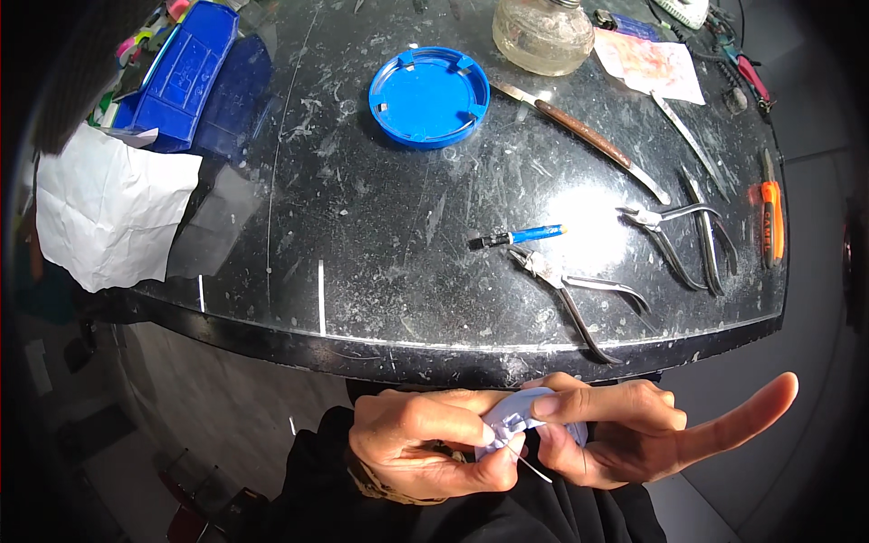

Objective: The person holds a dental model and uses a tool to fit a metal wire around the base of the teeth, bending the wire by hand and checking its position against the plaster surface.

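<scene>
Two pinches, by my left hand (409, 441) and right hand (629, 433), secure the pale cast (516, 407), likely light, stiff and chip-prone, best held by its smooth side.

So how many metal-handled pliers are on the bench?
3. One pair lies near the bench's front edge; right of it, a second pair overlaps a third pair. Others could be hidden toward the dark picture rim.
</scene>
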### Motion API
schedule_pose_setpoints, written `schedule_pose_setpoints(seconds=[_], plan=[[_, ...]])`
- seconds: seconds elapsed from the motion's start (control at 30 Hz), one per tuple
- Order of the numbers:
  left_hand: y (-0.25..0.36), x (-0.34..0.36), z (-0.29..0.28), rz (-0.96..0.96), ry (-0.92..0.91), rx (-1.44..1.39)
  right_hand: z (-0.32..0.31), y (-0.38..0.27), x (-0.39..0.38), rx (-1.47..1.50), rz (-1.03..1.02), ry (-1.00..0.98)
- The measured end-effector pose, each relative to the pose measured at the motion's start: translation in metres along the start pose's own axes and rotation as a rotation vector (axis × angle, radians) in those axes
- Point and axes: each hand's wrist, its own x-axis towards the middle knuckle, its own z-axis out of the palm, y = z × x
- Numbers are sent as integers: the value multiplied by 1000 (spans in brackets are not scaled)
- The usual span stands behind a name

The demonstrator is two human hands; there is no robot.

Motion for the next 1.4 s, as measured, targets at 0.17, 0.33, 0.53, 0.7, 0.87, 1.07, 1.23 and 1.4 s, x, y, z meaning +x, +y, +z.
schedule_pose_setpoints(seconds=[0.17,0.33,0.53,0.7,0.87,1.07,1.23,1.4], plan=[[4,3,-1,91,-46,104,-3,-4,3,-25,26,-51],[3,-3,-1,32,-62,96,-6,-2,4,16,-4,-62],[19,0,-18,-370,-340,-267,-17,10,1,-8,-230,-118],[10,22,-34,-1063,-649,-716,-18,16,6,21,-318,-36],[0,9,-12,-1114,-642,-1012,-17,8,13,64,-270,4],[-10,-1,-2,-811,-578,-799,-26,7,30,274,-63,-256],[-11,-7,11,-618,-450,-754,-35,7,41,431,-25,-472],[-1,-3,19,-771,-312,-626,-40,7,46,497,-46,-589]])
